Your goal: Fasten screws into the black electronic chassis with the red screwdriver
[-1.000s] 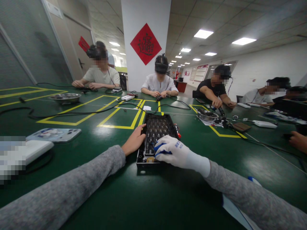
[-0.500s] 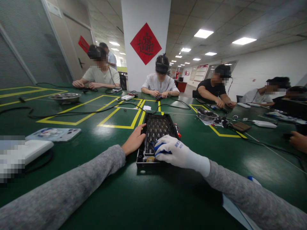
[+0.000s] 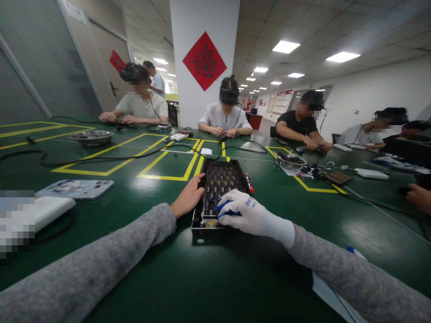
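Note:
A shallow black case [image 3: 241, 178] lies lengthwise before me on the green table, its inside lined with rows of cone-like dark cavities. Near its front end sits a small yellowish part [image 3: 211, 223]. My left hand [image 3: 188, 196], bare, grips the case's left wall. Over the front right of the case, my right hand [image 3: 245, 212] wears a white glove with blue-coated fingers. Those fingers are curled together down into the case, and whatever is between them is hidden. Beside the right wall lies a red and clear object [image 3: 249, 183], partly hidden.
A phone [image 3: 76, 189] and a white device [image 3: 50, 213] lie to my left. Metal bowls stand at the far left [image 3: 92, 137] and right [image 3: 290, 160]. A black cable [image 3: 141, 155] crosses the table. Several people sit around it; a co-worker's hand [image 3: 419, 199] is at the right.
My hands and the case hold almost the same position. Across the table at right, a co-worker in black has lowered a hand and tool; a standing person has come into view behind.

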The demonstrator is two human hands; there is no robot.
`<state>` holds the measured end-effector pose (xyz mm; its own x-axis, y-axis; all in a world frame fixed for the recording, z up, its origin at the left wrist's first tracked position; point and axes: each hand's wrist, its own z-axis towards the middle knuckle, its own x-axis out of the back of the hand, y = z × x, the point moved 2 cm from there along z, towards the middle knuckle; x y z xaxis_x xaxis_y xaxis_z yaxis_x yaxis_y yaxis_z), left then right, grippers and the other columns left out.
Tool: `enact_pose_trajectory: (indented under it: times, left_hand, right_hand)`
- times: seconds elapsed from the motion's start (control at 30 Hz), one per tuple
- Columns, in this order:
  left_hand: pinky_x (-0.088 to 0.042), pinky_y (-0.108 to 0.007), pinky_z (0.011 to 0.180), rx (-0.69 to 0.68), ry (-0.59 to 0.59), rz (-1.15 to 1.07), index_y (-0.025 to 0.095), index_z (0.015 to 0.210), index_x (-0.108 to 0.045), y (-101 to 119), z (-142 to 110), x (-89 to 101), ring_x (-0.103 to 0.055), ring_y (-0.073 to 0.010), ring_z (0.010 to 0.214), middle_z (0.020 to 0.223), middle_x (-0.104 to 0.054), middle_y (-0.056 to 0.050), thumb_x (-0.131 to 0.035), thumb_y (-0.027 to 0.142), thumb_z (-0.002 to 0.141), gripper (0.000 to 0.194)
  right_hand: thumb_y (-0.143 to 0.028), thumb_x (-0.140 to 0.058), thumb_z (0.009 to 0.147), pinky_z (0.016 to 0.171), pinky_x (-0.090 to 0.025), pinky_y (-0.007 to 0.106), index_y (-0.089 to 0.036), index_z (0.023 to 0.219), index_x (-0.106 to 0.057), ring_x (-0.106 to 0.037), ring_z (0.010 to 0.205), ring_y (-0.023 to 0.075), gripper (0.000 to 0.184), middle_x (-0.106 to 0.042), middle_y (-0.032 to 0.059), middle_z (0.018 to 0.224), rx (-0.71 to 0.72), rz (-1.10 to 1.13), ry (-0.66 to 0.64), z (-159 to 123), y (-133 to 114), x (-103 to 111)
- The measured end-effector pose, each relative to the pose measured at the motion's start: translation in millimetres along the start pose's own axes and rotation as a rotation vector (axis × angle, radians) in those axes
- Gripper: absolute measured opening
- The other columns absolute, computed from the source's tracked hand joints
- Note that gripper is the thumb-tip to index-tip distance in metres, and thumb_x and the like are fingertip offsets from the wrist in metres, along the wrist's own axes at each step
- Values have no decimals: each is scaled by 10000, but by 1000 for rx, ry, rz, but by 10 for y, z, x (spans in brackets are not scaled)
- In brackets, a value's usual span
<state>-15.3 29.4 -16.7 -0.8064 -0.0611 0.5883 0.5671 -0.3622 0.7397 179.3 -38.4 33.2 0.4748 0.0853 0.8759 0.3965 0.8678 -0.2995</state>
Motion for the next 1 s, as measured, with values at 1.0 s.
enact_pose_trajectory:
  times: [1.0]
  left_hand:
    - [-241,-403,1077,-20,19,-25,134,1308,-346,-28,12,-7,-337,-223,1262,1349,-396,-102,-381,151,709,600]
  right_hand:
    - [-314,-559,802,867,-403,307,-190,848,-674,-522,937,146,176,-617,43,964,-6,4,-24,11,-15,16]
